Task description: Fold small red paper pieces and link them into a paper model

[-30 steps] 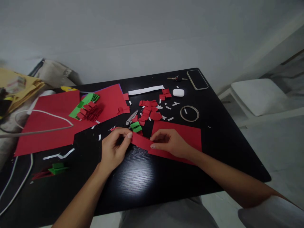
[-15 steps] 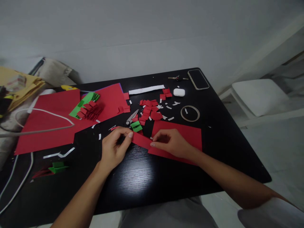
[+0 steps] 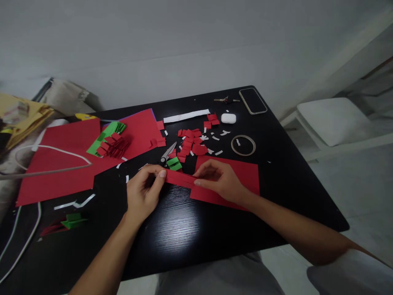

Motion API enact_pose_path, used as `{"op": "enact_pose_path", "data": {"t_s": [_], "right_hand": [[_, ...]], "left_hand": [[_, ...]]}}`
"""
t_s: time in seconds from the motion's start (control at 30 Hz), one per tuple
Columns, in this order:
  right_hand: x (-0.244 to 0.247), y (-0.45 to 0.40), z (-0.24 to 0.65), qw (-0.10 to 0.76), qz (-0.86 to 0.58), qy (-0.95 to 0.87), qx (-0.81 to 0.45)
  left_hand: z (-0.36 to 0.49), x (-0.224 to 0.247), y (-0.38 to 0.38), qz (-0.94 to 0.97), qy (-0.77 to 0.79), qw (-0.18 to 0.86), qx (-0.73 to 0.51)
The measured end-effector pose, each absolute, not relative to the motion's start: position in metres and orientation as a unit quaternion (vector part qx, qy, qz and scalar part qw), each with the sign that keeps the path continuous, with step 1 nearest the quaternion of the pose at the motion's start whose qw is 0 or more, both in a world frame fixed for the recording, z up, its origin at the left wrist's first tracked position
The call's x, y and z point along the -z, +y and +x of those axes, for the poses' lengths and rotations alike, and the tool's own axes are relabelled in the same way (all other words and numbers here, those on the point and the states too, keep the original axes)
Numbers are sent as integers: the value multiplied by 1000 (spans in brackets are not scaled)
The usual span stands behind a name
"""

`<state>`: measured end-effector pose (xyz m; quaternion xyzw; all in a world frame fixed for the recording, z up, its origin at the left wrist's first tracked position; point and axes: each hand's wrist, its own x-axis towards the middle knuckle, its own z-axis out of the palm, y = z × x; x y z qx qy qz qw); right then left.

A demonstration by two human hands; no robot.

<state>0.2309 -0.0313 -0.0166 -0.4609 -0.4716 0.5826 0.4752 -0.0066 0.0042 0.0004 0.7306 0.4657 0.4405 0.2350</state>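
Between my two hands a strip of red paper [image 3: 179,178] is stretched above the black table. My left hand [image 3: 143,190] pinches its left end between thumb and fingers. The right end is in the fingertips of my right hand [image 3: 216,178], which is over a red paper sheet [image 3: 247,174]. Just beyond the strip lies a folded green paper piece [image 3: 174,164]. Behind it are scissors [image 3: 168,153] and a loose pile of small folded red paper pieces [image 3: 189,142].
A white paper strip [image 3: 186,116], an earphone case [image 3: 229,118], keys [image 3: 226,100], a phone [image 3: 253,100] and a roll of tape [image 3: 243,145] lie toward the back right. Large red sheets [image 3: 61,159], folded green paper [image 3: 106,137] and a white cable [image 3: 33,229] are at left.
The red strip is held straighter and flatter, and my left hand has shifted slightly left. My right hand still grips the other end. The whole view has shifted a little.
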Motion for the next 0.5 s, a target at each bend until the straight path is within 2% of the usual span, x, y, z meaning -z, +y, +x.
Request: {"op": "enact_pose_path", "data": {"t_s": [0.5], "right_hand": [[19,-32,232,493,-476,-462,-563]], "left_hand": [[-6,1,4,725,453,222,-470]]}}
